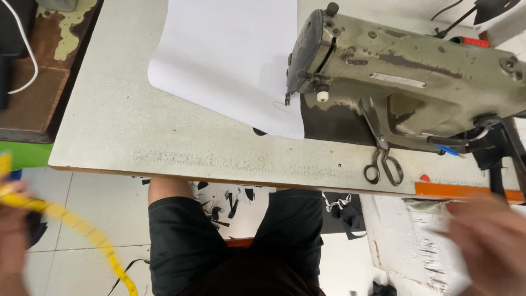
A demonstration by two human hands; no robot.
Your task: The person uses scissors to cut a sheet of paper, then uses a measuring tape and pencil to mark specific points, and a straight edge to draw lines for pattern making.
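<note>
Yellow measuring tape (71, 222), gripped in the blurred left hand (13, 241) off the worktop's (120, 120) near-left edge, trails floorward, while the blurred right hand (490, 241), its grip indiscernible, hovers near-right below scissors (382, 159) beside the sewing machine (405, 77).

Worn sewing machine (405, 66), scissors (382, 159), white sheet (230, 60) on speckled table (120, 120); perhaps fabric scraps (233, 203) below.

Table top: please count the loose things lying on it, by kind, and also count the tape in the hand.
White sheet: 1
Scissors: 1
Orange ruler: 1
Yellow measuring tape, held by the left hand: 1
Total: 4
</note>
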